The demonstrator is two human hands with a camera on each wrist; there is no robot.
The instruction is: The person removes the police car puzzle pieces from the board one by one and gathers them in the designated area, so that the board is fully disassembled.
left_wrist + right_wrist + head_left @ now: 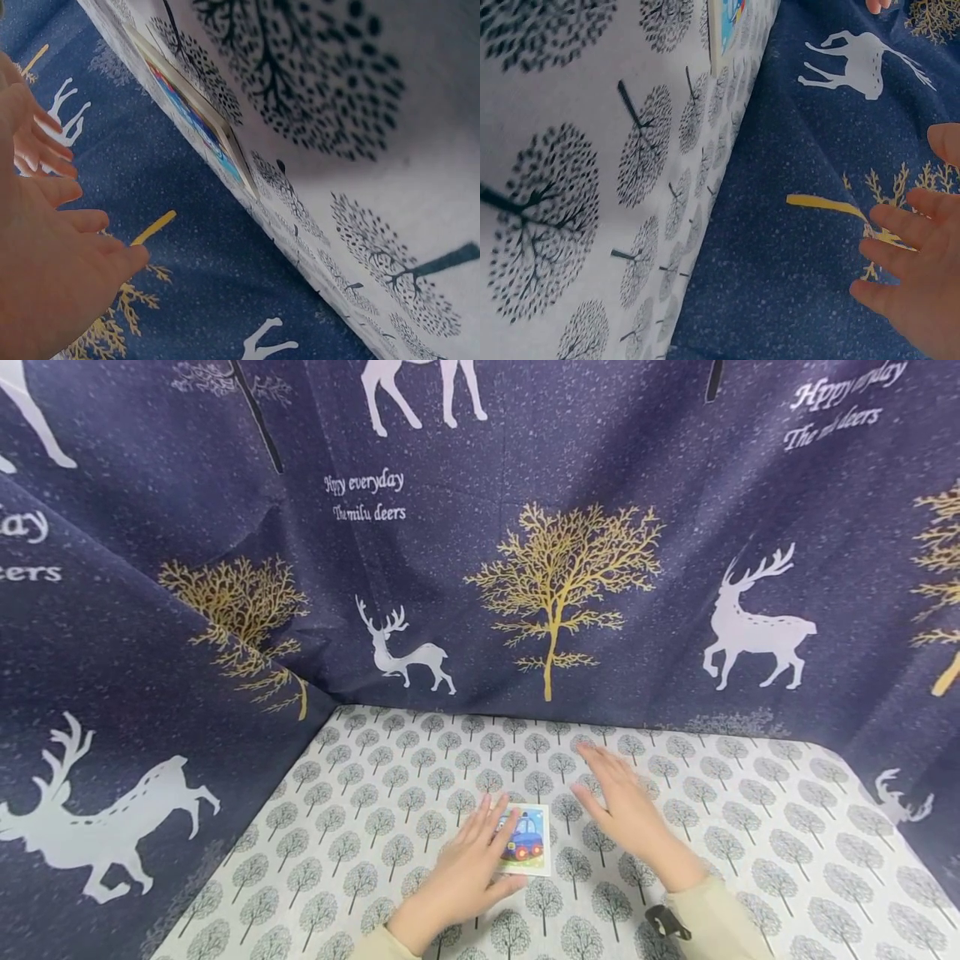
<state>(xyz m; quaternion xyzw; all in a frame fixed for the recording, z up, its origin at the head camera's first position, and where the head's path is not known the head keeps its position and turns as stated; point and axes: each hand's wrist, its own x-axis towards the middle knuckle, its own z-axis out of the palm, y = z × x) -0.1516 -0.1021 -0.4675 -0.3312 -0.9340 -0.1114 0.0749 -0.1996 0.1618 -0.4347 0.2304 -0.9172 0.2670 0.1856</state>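
Note:
A small square picture board (531, 839) showing a blue cartoon car with red wheels lies flat on the tree-print cloth. My left hand (471, 856) is spread above its left side, fingers extended, covering part of the picture in the head view. In the left wrist view the board (199, 116) lies apart from the left hand (60, 255), which holds nothing. To the right of the board, my right hand (626, 802) hovers with straight fingers and thumb spread. The right wrist view shows that hand (915, 262) with nothing in it, and the board's edge (718, 37) beyond.
The white cloth (360, 827) with dark trees covers the tabletop. Behind and to the left hangs a navy curtain (465, 552) printed with deer and golden trees, meeting the table's far and left edges. A dark band (667, 922) sits at the right sleeve.

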